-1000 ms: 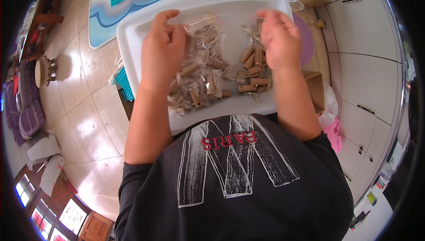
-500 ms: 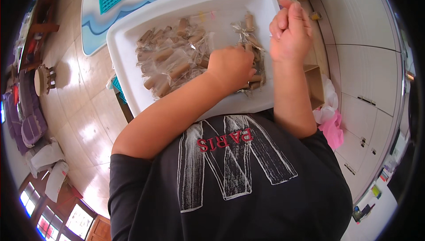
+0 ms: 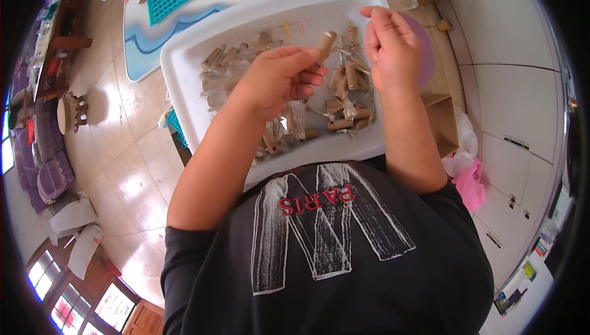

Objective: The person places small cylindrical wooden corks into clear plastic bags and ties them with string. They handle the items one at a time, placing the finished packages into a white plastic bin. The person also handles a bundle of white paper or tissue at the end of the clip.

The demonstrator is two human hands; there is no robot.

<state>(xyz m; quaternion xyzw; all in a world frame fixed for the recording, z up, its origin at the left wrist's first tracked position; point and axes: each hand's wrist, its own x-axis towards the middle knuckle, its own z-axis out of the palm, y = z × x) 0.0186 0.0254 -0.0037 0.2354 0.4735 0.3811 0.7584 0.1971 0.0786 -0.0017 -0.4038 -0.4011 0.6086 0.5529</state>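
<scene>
Fingers of the left hand [image 3: 276,80] pinched a cardboard tube [image 3: 324,43] above the white tray [image 3: 184,89]; the right hand [image 3: 393,49], loosely curled, should steady it.

Single head-worn fisheye view, looking steeply down, close over white tray [image 3: 184,70]

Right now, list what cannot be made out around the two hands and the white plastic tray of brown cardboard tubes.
- Head view: the left hand covers the lower part of the brown cardboard tube it holds up.
- What the right hand pinches is hidden by its own curled fingers.
- The white plastic tray has its near edge hidden by the forearms and the black shirt.
- The clear wrappers are too small to tell apart.
</scene>
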